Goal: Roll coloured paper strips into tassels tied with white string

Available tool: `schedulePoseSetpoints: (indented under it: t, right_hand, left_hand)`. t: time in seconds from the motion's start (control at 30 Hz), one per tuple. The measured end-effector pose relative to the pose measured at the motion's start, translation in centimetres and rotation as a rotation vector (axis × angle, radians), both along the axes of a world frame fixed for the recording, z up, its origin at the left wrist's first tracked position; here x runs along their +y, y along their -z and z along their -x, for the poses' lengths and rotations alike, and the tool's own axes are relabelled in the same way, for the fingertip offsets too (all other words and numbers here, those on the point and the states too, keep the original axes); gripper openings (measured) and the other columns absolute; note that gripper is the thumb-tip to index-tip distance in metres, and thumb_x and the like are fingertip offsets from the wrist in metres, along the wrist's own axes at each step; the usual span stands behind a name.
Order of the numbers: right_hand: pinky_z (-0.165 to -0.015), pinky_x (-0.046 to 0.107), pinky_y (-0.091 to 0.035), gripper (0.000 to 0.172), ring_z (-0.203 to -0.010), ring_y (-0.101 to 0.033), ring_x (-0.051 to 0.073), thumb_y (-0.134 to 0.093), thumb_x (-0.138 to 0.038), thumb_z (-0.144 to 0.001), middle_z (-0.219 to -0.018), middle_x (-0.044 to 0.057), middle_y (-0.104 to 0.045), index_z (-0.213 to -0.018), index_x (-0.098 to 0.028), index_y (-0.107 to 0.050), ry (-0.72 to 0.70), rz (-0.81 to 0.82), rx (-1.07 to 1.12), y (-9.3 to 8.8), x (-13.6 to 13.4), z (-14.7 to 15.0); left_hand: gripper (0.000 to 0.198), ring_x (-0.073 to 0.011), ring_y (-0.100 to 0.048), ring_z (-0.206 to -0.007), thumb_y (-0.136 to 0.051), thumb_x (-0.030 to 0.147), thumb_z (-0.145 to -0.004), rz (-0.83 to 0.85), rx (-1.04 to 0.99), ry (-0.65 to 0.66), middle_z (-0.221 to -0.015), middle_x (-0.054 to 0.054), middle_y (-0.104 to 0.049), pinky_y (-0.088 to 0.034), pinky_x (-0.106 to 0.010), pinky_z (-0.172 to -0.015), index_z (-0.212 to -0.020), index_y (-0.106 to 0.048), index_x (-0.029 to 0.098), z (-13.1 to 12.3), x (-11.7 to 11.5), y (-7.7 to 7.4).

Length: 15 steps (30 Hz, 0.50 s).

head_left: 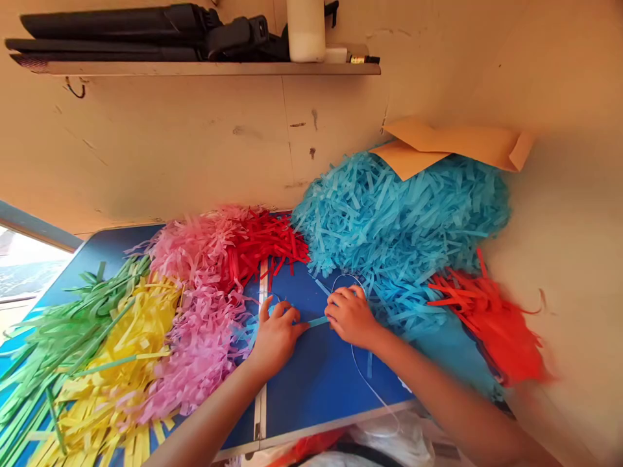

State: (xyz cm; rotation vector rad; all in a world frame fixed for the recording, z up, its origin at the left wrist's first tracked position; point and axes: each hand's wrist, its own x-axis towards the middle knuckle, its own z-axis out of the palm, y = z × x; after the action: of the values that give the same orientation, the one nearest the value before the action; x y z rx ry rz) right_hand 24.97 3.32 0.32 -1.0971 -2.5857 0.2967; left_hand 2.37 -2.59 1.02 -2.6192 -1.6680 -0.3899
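A narrow light-blue paper strip (318, 322) stretches between my two hands, just above the blue folding table. My left hand (275, 337) is closed on its left end, fingers curled, and more blue paper shows beside those fingers. The strip's other end is pinched by my right hand (351, 316). A thin white string (366, 381) loops up behind my right hand and hangs down past the table's front edge; whether the fingers grip it too is hidden. Close by on the right lies a large heap of shredded blue paper (403, 214).
Pink paper shreds (195, 350), red shreds (263, 243), yellow strips (121, 344) and green strips (73, 331) cover the table's left. Orange-red shreds (506, 331) lie far right. Brown paper (452, 144) tops the blue heap. A wall shelf (204, 69) holds black items and a white container.
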Motion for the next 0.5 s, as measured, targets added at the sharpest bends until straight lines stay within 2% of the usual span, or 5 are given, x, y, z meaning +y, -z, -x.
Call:
schedulePoseSetpoints:
  t: [0.13,0.23,0.33,0.43,0.5]
  right_hand:
    - [-0.102,0.050,-0.021,0.008,-0.107,-0.050,0.025,-0.067,-0.028,-0.086,-0.097,0.004,-0.068,-0.082,-0.021,-0.068,-0.198,-0.169,-0.046,-0.4,-0.4,0.5]
    - [-0.102,0.048,-0.023,0.019,-0.101,-0.051,0.023,-0.057,-0.018,-0.092,-0.087,0.003,-0.067,-0.076,-0.020,-0.067,-0.304,-0.262,-0.105,0.2,-0.3,1.1]
    - [-0.100,0.045,-0.026,0.025,-0.097,-0.052,0.021,-0.051,-0.012,-0.094,-0.084,0.005,-0.067,-0.076,-0.018,-0.067,-0.276,-0.232,-0.105,0.9,0.1,1.5]
    - [-0.096,0.043,-0.028,0.015,-0.095,-0.053,0.021,-0.057,-0.017,-0.091,-0.086,0.005,-0.067,-0.079,-0.017,-0.067,-0.216,-0.158,-0.079,1.0,0.6,1.6]
    - [-0.093,0.042,-0.029,0.012,-0.092,-0.054,0.020,-0.061,-0.018,-0.088,-0.085,0.004,-0.067,-0.077,-0.017,-0.066,-0.200,-0.155,-0.076,0.6,0.7,1.6]
  left_hand:
    - [0.015,-0.0255,-0.057,-0.105,-0.061,0.026,-0.091,-0.064,0.047,0.071,-0.091,0.001,-0.070,-0.019,-0.058,-0.113,-0.094,-0.073,0.036,0.1,-0.1,0.2]
    - [0.016,-0.0256,-0.057,-0.103,-0.061,0.022,-0.090,-0.045,0.033,0.076,-0.088,0.000,-0.070,-0.018,-0.058,-0.113,-0.091,-0.074,0.032,-0.2,0.0,0.1]
    - [0.014,-0.0262,-0.058,-0.104,-0.063,0.021,-0.085,-0.003,-0.026,0.057,-0.087,-0.001,-0.071,-0.017,-0.059,-0.113,-0.092,-0.073,0.028,-0.8,-0.1,-0.2]
    - [0.011,-0.0262,-0.058,-0.103,-0.064,0.027,-0.086,-0.007,-0.083,0.017,-0.088,-0.002,-0.071,-0.021,-0.058,-0.112,-0.091,-0.073,0.026,-1.3,-0.2,-0.1]
    - [0.012,-0.0254,-0.058,-0.103,-0.061,0.024,-0.088,-0.028,-0.090,0.003,-0.087,-0.002,-0.071,-0.024,-0.056,-0.111,-0.088,-0.072,0.025,-1.5,-0.2,0.1]
